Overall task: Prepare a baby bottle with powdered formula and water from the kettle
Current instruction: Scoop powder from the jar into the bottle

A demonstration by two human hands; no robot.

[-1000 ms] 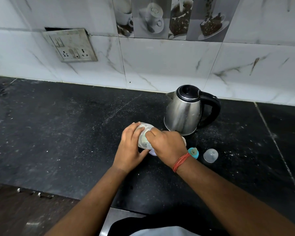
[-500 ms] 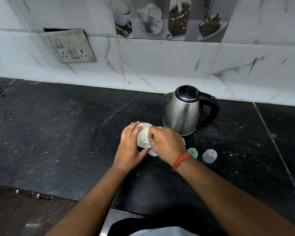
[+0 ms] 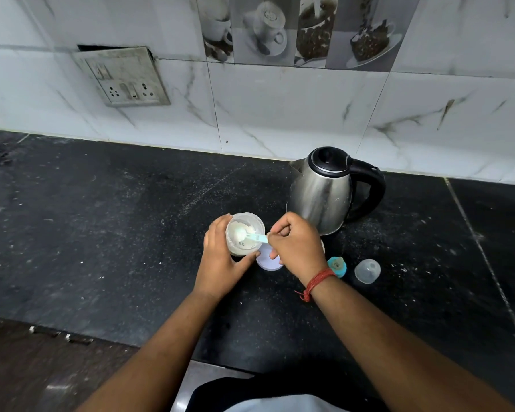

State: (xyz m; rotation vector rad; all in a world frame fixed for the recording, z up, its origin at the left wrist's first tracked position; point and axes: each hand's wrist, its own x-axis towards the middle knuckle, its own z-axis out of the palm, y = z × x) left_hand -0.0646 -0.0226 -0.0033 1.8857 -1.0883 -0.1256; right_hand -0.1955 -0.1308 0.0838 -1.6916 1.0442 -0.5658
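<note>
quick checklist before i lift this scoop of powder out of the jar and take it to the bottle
1. Small clear plastic jar of white powder steadied: ok, the left hand wraps its side.
2. Pale blue plastic scoop gripped: ok, the right hand pinches its handle, bowl in the powder.
3. Scoop level: cannot tell, the bowl is too small to judge.
4. Bottle open and within reach: cannot tell, the right hand hides the spot behind it.
5. Round white lid out of the way: not ok, it lies flat right beside the jar, under the right hand.
6. Steel kettle with black handle closed: ok, lid down.
</note>
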